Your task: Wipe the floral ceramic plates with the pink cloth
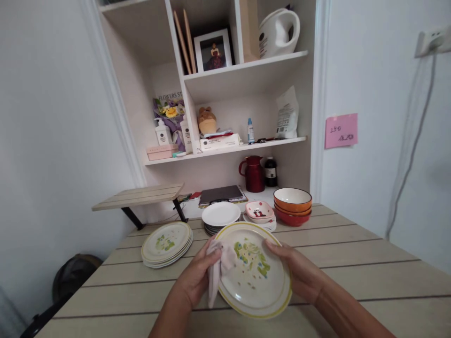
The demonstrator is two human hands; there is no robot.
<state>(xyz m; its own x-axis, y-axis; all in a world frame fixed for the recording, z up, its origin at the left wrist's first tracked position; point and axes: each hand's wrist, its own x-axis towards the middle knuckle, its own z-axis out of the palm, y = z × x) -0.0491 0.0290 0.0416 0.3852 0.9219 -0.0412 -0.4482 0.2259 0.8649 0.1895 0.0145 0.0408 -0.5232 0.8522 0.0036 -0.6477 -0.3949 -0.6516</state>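
A round cream plate [246,286] with a yellow rim and a green leaf pattern is held up, tilted toward me, above the wooden table. My right hand [296,267] grips its right edge, thumb on the face and fingers behind. My left hand [197,272] is closed on a pale pink cloth [214,277] at the plate's left edge, and the cloth lies against the plate's face. The left fingers behind the plate are hidden. To the left sits a stack of plates [165,241] with the same pattern.
Behind the held plate stand a stack topped by a white plate [221,214], small pink dishes [260,211], and orange and red bowls [293,206]. A small raised wooden shelf [141,196] is at the back left. Farther back are a dark red jug [253,174] and a dark bottle [270,172].
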